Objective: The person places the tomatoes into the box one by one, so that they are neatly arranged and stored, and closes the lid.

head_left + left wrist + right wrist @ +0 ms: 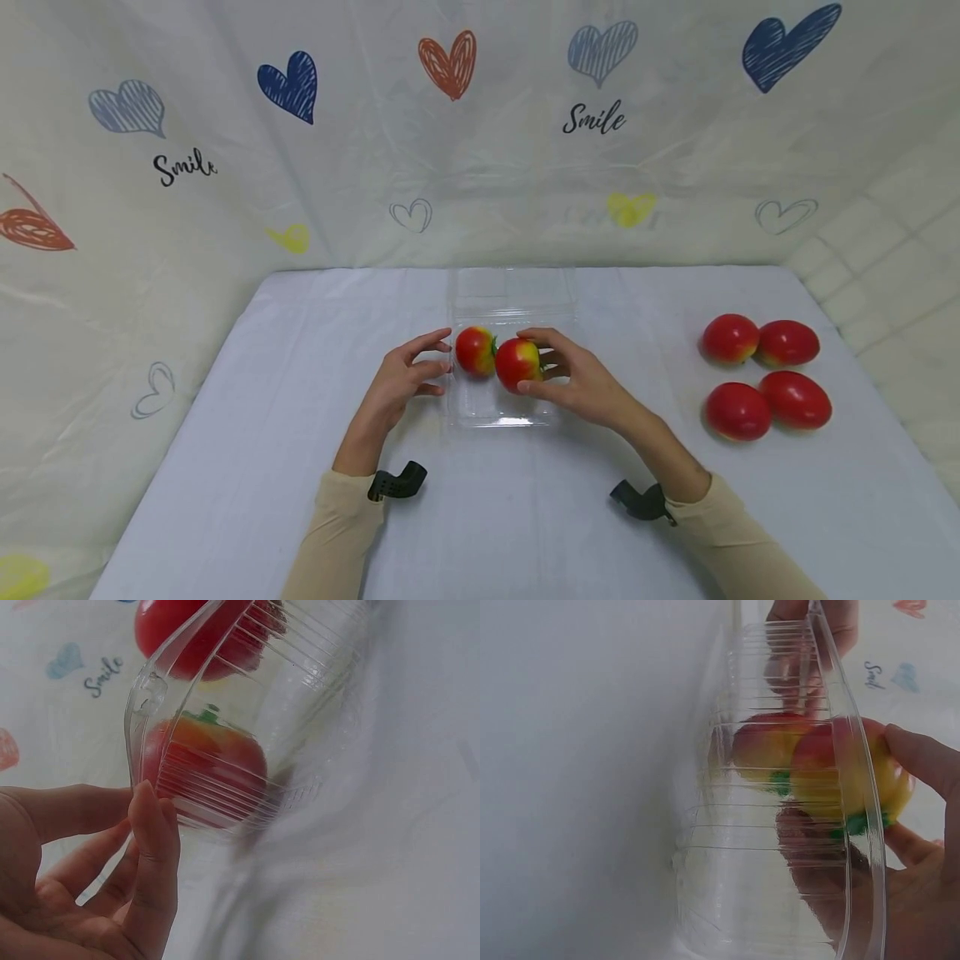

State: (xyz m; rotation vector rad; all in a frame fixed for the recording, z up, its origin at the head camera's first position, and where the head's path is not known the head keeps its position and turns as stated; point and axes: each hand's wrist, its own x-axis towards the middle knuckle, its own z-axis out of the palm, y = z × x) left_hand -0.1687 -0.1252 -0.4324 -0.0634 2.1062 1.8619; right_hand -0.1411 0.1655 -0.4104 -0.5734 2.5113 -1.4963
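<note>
A clear plastic clamshell box (pixel 480 412) stands on the table with its lid (pixel 513 287) folded back. Inside, at the left, lies a red-and-yellow tomato (pixel 474 351) with a green calyx. My right hand (pixel 581 379) grips a second such tomato (pixel 516 364) at the box, thumb on the near side and fingers round the far side. The right wrist view shows this held tomato (pixel 900 784) partly above the box rim. My left hand (pixel 401 377) is at the box's left side, its fingertips (pixel 146 799) touching the rim.
To the right on the white cloth lie several glossy red fruits, two at the back (pixel 730 338) (pixel 788 342) and two in front (pixel 738 411) (pixel 796 399). Behind the table hangs a sheet (pixel 510 167) printed with hearts. Each wrist wears a black camera mount (pixel 401 481).
</note>
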